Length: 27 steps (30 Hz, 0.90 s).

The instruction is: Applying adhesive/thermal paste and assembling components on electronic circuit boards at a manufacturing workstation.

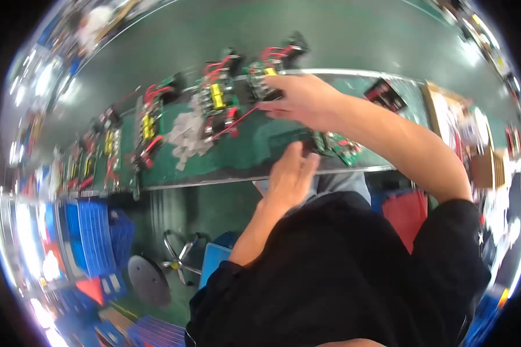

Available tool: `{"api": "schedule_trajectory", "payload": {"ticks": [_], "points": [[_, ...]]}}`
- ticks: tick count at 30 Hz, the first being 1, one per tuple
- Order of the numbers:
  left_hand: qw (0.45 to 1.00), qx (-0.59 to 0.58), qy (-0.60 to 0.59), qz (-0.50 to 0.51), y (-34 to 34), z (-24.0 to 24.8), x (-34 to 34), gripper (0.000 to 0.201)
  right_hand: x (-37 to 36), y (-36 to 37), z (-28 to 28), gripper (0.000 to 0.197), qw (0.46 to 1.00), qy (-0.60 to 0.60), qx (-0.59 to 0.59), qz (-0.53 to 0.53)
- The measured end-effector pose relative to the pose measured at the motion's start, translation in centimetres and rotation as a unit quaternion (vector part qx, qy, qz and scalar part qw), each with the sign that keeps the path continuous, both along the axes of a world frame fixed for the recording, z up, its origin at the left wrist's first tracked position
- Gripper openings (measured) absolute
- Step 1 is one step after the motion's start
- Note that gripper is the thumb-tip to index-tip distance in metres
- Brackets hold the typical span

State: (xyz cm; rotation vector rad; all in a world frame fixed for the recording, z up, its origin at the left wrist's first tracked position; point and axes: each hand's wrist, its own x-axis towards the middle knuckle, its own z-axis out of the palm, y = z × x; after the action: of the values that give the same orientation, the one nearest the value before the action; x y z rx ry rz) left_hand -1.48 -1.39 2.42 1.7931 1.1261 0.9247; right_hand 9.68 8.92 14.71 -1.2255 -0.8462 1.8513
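My right hand [307,103] reaches to the far side of the bench, its fingers closed on a circuit board [257,78] with a yellow part, red wires and a black piece at its far end. Motion blurs that board, and the hand hides its near end. Close to the bench's front edge is my left hand [290,176], fingers stretched out and apart. Just right of its fingertips lies a smaller green circuit board [346,150] with red bits. Left of my right hand stands another board [216,95] with a yellow part and red wires.
A pile of pale flat pieces [186,137] lies on the green bench [249,147]. Further similar boards [149,124] line its left side. A dark red-and-black item [385,95] sits at right. Blue crates [95,237] and a wheeled chair base [181,257] stand below left.
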Motion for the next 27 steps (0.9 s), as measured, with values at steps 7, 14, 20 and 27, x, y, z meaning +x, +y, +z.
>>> {"api": "schedule_trajectory", "payload": {"ticks": [7,14,20,27], "points": [[0.942,0.292,-0.054,0.155,-1.7,-1.4,0.7,0.026,10.5,-11.0,2.5,0.043,0.949,0.202,0.195,-0.147],[0.917,0.376,0.063,-0.121,-2.4,0.2,9.6,0.011,27.4,-25.0,-14.4,0.035,0.713,0.169,0.05,-0.678],[0.89,0.42,0.173,-0.053,-2.2,-0.3,13.1,0.017,34.4,-23.4,-15.9,0.059,0.681,0.045,0.129,-0.72],[0.941,0.29,0.174,0.009,-2.5,0.0,13.0,0.01,35.4,-24.0,-16.3,0.128,0.751,0.518,0.246,-0.326]]}}
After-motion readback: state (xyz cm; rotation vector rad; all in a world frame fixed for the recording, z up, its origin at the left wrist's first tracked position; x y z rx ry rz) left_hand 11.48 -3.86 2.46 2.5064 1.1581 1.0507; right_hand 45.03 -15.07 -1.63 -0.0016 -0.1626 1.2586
